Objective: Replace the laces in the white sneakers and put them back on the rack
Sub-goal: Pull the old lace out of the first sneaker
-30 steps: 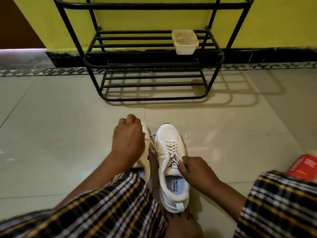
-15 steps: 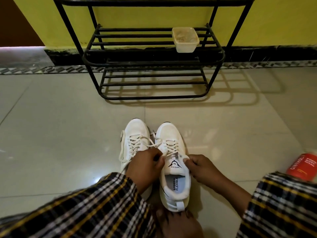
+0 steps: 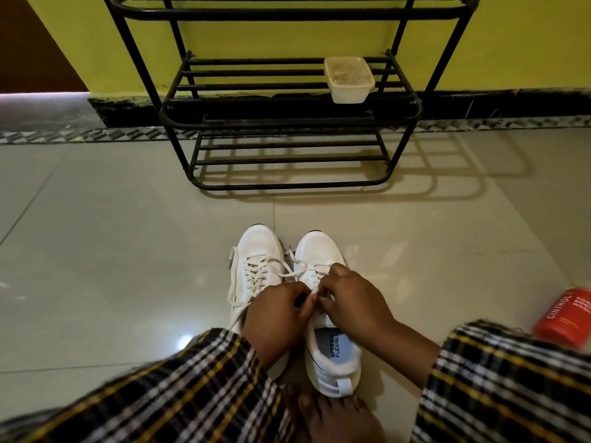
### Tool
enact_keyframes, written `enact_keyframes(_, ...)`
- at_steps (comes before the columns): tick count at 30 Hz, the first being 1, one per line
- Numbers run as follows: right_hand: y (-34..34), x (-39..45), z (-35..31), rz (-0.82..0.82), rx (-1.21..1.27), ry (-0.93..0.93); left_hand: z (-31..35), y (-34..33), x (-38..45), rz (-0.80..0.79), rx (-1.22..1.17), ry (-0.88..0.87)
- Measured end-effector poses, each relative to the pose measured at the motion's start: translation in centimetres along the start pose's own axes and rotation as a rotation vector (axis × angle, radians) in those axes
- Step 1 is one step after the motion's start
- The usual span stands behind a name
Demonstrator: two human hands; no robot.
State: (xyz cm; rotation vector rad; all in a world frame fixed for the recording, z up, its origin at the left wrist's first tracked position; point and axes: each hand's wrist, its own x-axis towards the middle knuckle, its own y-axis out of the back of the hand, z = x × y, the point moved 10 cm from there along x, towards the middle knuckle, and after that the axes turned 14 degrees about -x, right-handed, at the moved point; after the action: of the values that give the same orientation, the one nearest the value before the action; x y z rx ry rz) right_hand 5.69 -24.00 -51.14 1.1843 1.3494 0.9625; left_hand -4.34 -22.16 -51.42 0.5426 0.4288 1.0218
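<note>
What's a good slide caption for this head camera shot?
Both hands work the lace of the right white sneaker on the floor before an empty-shelved black rack.

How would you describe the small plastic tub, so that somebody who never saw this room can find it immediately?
Find the black metal shoe rack standing against the yellow wall. On the right end of its middle shelf sits a small cream-white plastic tub with rounded corners. It is the only thing on the rack; the white sneakers and the red can are down on the floor.

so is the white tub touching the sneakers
Apart. The head view shows the tub up on the rack's middle shelf, with bare floor between the rack and the sneakers.
</note>
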Motion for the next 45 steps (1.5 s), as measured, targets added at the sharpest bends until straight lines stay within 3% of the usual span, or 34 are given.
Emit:
enact_keyframes(6, 1.7, -0.5, -0.3, 0.170, 0.024, 0.046, -0.6, 0.2, 0.0, 0.024, -0.072, 0.006)
enact_keyframes(10, 2.9, -0.1, 3.7, 0.271, 0.144, -0.118, -0.9, 0.4, 0.0, 0.045, -0.066, 0.022)
enact_keyframes(13, 1.3, 0.2, 8.1, 0.199, 0.332, -0.332, -0.9, 0.3, 0.0, 0.039, -0.060, 0.020)
enact_keyframes(15, -0.5, 0.2, 8.7, 0.095, 0.391, -0.374, -0.9, 0.3, 0.1, 0.029, -0.062, 0.026)
enact_keyframes(17, -1.0, 0.2, 7.9, 0.074, 0.352, -0.322, -0.9, 0.2, 0.1, 0.022, -0.071, 0.029)
enact_keyframes(21, 3.3, 0.0, 3.9, 0.309, 0.189, -0.087, -0.8, 0.2, 0.1, 0.012, -0.072, 0.033)
enact_keyframes(25, 2.7, 0.0, -1.4, 0.247, -0.161, 0.145, -0.6, 0.3, 0.0, 0.012, -0.076, 0.022)
enact_keyframes(34, 2.4, -0.3, -1.9, 0.289, -0.300, 0.178, -0.7, 0.2, 0.1, 0.020, -0.081, 0.022)
enact_keyframes(40, 4.2, -0.2, 2.9, 0.380, -0.154, 0.007, -1.1, 0.4, 0.0, 0.035, -0.082, 0.036)
enact_keyframes(45, 2.2, -0.1, 9.4, 0.241, -0.115, -0.233, -1.0, 0.5, 0.0, 0.036, -0.075, 0.040)
